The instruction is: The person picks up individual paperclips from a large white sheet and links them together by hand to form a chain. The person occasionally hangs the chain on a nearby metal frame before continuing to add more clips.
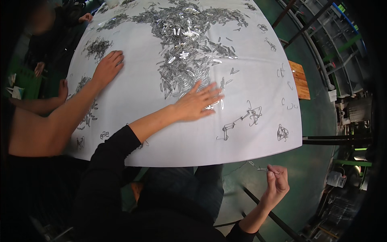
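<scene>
My left hand (197,101) lies palm down with its fingers spread at the near edge of a big heap of small oblong metal links (183,74). Off the table's near right edge, my right hand (276,183) pinches a short chain of metal links (262,169) between thumb and fingertips. Part of the chain is hidden by the fingers. Between the two hands, on the white tabletop (177,145), lies a string of joined links with wire hooks (229,127), ending in a tangle. A rounder bunch of hooks and links (282,132) sits near the right corner.
A co-worker's hand (109,66) rests on the table at left, near a dark tangle of wire hooks (98,48). Other people stand along the left side. Loose hooks (289,85) lie by the right edge. A wooden stool (300,80) stands beyond it.
</scene>
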